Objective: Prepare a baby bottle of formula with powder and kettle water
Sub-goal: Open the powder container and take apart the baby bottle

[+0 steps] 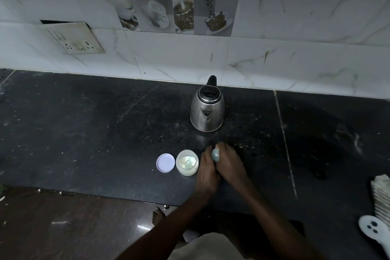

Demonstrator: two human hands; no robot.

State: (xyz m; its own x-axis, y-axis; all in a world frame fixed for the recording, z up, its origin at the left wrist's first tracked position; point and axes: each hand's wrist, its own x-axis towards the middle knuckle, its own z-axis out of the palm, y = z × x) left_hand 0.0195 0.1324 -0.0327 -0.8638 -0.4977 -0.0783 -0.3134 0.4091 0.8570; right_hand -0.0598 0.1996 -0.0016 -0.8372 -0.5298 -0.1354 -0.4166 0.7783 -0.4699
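Note:
A steel kettle [207,111] with a black lid and handle stands on the black counter [105,133], spout toward me. In front of it my left hand [207,172] and my right hand [229,162] are wrapped together around a baby bottle [215,154]; only its pale green top shows between the fingers, the body is hidden. Left of my hands sits an open clear jar [187,162] with white powder and a scoop inside. Its lilac lid [165,162] lies flat beside it.
A stack of folded white cloths [382,198] and a white plastic piece with holes [372,228] lie at the counter's right edge. A wall socket plate [78,40] is on the tiled backsplash. The counter's front edge runs just below my wrists.

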